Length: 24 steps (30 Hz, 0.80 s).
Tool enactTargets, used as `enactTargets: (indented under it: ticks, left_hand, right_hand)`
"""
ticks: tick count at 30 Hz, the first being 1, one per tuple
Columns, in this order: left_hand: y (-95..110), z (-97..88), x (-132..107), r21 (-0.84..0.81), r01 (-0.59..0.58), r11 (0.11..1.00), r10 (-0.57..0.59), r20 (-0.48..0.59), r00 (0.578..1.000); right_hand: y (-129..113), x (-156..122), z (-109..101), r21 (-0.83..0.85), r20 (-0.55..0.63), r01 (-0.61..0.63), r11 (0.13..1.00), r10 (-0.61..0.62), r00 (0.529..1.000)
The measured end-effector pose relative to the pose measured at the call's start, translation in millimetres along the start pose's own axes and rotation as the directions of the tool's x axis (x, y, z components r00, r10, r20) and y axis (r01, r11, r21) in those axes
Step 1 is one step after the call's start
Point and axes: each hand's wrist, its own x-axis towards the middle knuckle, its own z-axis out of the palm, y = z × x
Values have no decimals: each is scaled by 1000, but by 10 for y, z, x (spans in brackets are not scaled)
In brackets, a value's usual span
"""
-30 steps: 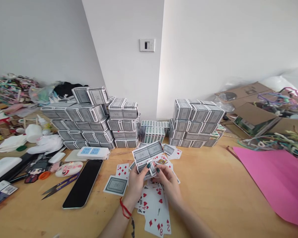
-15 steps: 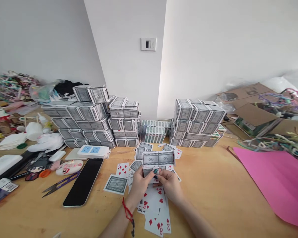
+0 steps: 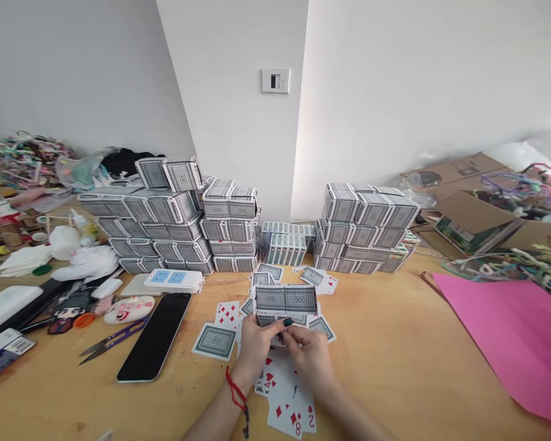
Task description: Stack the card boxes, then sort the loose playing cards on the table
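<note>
Between my hands is a block folded from playing cards (image 3: pixel 285 299), its patterned grey backs facing out. My left hand (image 3: pixel 256 343) grips its near left side, thumb with a dark green nail laid across the front. My right hand (image 3: pixel 308 350) has thumb and fingers pinched at the block's near edge; the fingertips partly cover what they press. Loose playing cards (image 3: pixel 284 401) lie face up below my hands. A seven of diamonds (image 3: pixel 226 313) and a face-down card (image 3: pixel 215 340) rest to the left, and more loose cards (image 3: pixel 319 278) lie behind the block.
Stacked card blocks stand at the back left (image 3: pixel 156 211) and back right (image 3: pixel 370 223), with small card boxes (image 3: pixel 287 245) between them. A black phone (image 3: pixel 155 337), purple scissors (image 3: pixel 114 340) and a power strip (image 3: pixel 173 280) lie left. Pink paper (image 3: pixel 509 343) covers the right side.
The card block has shifted slightly left and turned in my hands. My right hand has moved a little, its fingers still pinched at the near edge.
</note>
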Motion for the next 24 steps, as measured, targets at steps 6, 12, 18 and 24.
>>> enactTargets:
  ticks: [6,12,18,24]
  left_hand:
    - [-6,0,2,-64,58,996,-60,-35,998]
    - [9,15,32,120,-19,993,29,-79,996]
    - [-2,16,64,-30,20,999,-20,16,1000]
    - [7,-3,88,-32,-20,999,17,-92,996]
  right_hand:
    - [-20,-35,13,-32,-6,36,999,-36,999]
    - [58,44,19,225,24,-142,964,140,990]
    - [80,117,-19,510,71,-272,816,275,959]
    - [30,129,-66,472,54,-238,849,242,969]
